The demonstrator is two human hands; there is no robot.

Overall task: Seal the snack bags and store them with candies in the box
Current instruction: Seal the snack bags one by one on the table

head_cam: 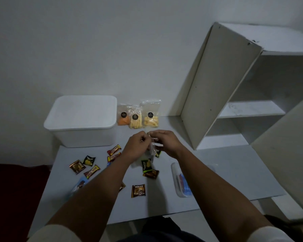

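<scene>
White walls stand behind a pale grey table [217,172], and you are looking down at it past your two arms.

Closest to you on the table lie small candies. One brown candy [138,190] sits alone near the front edge. More wrapped candies [85,165] are spread out to the left of your left arm. To the right, partly under your right arm, lies a clear tray [177,182] with something blue in it.

A bit farther out, your hands meet over the middle of the table. Your left hand [136,148] has its fingers curled, and they pinch the top of a small clear bag [151,147]. Your right hand [166,142] also has curled fingers, and they pinch the same bag top from the other side. The bag hangs down between your two hands, right at your fingertips. A green candy [146,165] and a dark brown one lie just below it. I cannot tell if the bag touches the table.

Farther back, three snack bags [138,116] stand in a row against the wall. The left one holds orange snacks and the other two hold yellow sticks.

Left of them sits a white box [80,126] with its lid on. On the right stands a white shelf [243,109].
</scene>
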